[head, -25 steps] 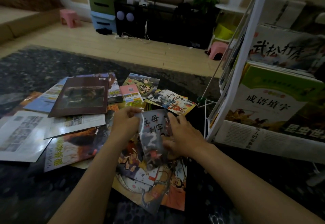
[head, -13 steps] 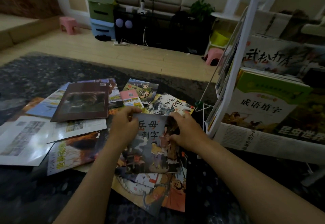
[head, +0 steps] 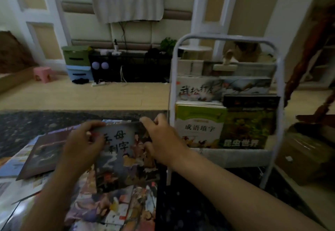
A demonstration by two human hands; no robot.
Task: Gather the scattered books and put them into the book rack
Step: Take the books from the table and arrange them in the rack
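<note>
— Which surface is seen?
— A dark rug (head: pixel 27 123). A book (head: pixel 123 160) is held above it, its upper edges gripped by the left hand (head: pixel 83 145) and the right hand (head: pixel 163 140); scattered books (head: pixel 45 154) are spread beneath, the rack (head: pixel 278 103) just beside.

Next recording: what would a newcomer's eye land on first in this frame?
At centre, the left hand and right hand grip a dark picture book by its upper corners. Just right of it stands the white book rack with covers facing out, and more scattered books lie on the dark carpet at lower left.
</note>
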